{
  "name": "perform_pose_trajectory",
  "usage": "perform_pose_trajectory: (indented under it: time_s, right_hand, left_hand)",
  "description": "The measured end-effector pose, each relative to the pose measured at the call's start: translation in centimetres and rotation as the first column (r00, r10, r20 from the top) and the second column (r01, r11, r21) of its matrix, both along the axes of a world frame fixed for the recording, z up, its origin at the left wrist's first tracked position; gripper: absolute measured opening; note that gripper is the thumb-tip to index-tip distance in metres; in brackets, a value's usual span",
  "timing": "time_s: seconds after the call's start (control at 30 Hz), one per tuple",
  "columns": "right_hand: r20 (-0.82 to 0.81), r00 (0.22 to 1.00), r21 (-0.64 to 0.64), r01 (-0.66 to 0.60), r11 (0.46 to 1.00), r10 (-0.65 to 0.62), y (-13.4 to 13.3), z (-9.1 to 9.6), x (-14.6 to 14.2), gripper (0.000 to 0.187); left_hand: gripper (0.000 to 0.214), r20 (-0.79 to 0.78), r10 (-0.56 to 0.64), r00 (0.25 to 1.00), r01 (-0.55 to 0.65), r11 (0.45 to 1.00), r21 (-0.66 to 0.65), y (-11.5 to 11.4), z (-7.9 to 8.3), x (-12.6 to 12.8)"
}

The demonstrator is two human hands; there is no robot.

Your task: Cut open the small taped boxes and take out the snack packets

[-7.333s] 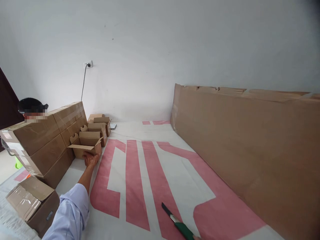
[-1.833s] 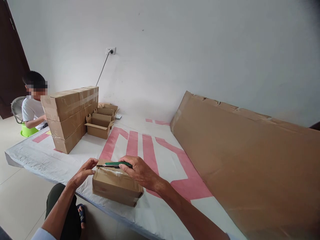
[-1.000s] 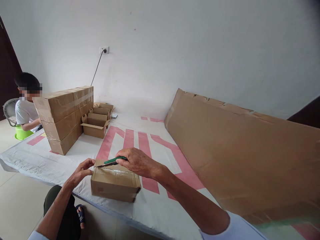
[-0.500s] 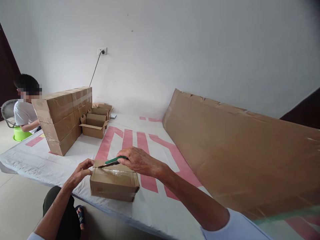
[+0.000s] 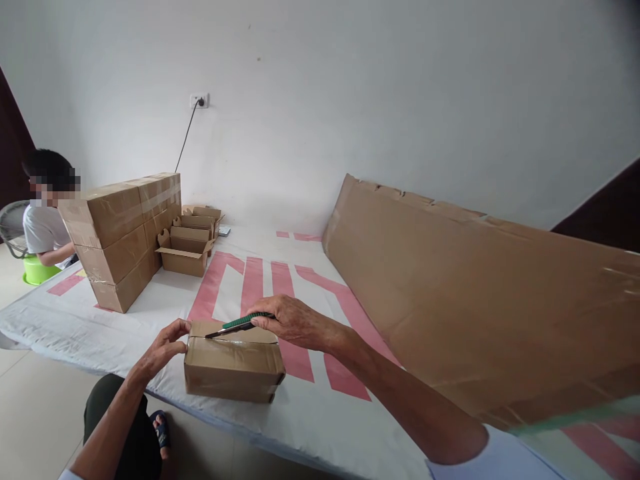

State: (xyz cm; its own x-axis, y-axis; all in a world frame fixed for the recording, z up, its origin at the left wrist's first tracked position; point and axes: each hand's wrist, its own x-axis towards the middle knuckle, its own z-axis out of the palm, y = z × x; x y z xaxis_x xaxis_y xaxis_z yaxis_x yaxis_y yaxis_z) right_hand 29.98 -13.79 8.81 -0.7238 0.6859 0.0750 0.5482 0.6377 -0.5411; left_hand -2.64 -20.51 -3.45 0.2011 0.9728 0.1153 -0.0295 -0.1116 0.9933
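Note:
A small taped cardboard box [image 5: 231, 365] lies near the front edge of a white sheet with pink markings [image 5: 235, 293]. My left hand [image 5: 163, 348] grips the box's left end, fingers curled on its top corner. My right hand [image 5: 293, 321] is closed round a green-handled utility knife [image 5: 240, 325]. The blade tip rests on the taped seam along the box's top.
A stack of sealed cartons [image 5: 117, 237] stands at the back left, with several small open boxes [image 5: 186, 250] beside it. A large flat cardboard sheet [image 5: 475, 293] leans on the right. Another person [image 5: 45, 217] sits behind the cartons by a green tub [image 5: 35, 270].
Since seven seconds ago the small box has come in front of me and the knife is in my right hand. In the last second the blade has slid rightward along the seam.

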Motion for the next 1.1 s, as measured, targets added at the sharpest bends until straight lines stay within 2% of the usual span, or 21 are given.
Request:
perform_pose_trajectory:
  time_s: [0.17, 0.37, 0.67, 0.8, 0.9, 1.1]
  right_hand:
    - [0.035, 0.999, -0.014, 0.035, 0.999, -0.034, -0.2, 0.4, 1.1, 0.031]
    - [0.043, 0.998, -0.055, 0.043, 0.998, -0.041, -0.2, 0.6, 2.1, 0.036]
    - [0.041, 0.994, -0.023, 0.101, 0.995, -0.100, -0.4, 0.5, 4.5, 0.033]
    - [0.012, 0.997, -0.019, 0.082, 0.996, -0.082, -0.8, -0.2, 4.7, 0.031]
    - [0.029, 0.995, 0.029, 0.093, 0.995, -0.094, -0.9, -0.7, 4.8, 0.034]
    - [0.015, 0.997, 0.050, 0.073, 0.996, -0.074, -0.6, -0.7, 5.7, 0.034]
  left_hand:
    - [0.023, -0.017, 0.013, 1.000, -0.013, 1.000, 0.000, -0.1, 0.5, 0.5]
    - [0.024, -0.008, 0.009, 1.000, -0.009, 1.000, -0.002, 0.1, 0.2, 0.6]
    - [0.026, -0.018, -0.009, 1.000, 0.009, 0.999, 0.038, 0.1, 0.3, 0.7]
    - [0.020, -0.052, -0.002, 0.999, 0.004, 0.999, 0.032, -0.2, 0.5, 0.6]
    - [0.019, -0.059, -0.007, 0.998, 0.008, 1.000, 0.021, -0.2, 0.6, 0.5]
    - [0.020, -0.031, -0.017, 0.999, 0.017, 1.000, 0.011, 0.1, 0.6, 0.8]
